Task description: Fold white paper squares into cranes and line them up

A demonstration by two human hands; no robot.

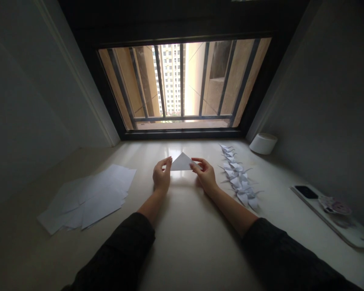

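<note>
A white sheet of paper folded into a triangle [182, 162] is held up between my two hands, its point facing the window. My left hand [162, 174] pinches its left corner between thumb and fingers. At the opposite corner, my right hand [205, 174] grips the paper with the thumb on the near face and the fingers behind. To the right of my hands, several folded paper cranes [237, 174] stand in rows on the white sill. A loose pile of white paper sheets [106, 194] lies to the left.
Beyond the sill [182, 242] is a dark-framed window [182, 135] with bars outside. A white roll [263, 144] sits by the right wall. Nearer on the right lies a phone [330, 216] with a decorated grip on its back.
</note>
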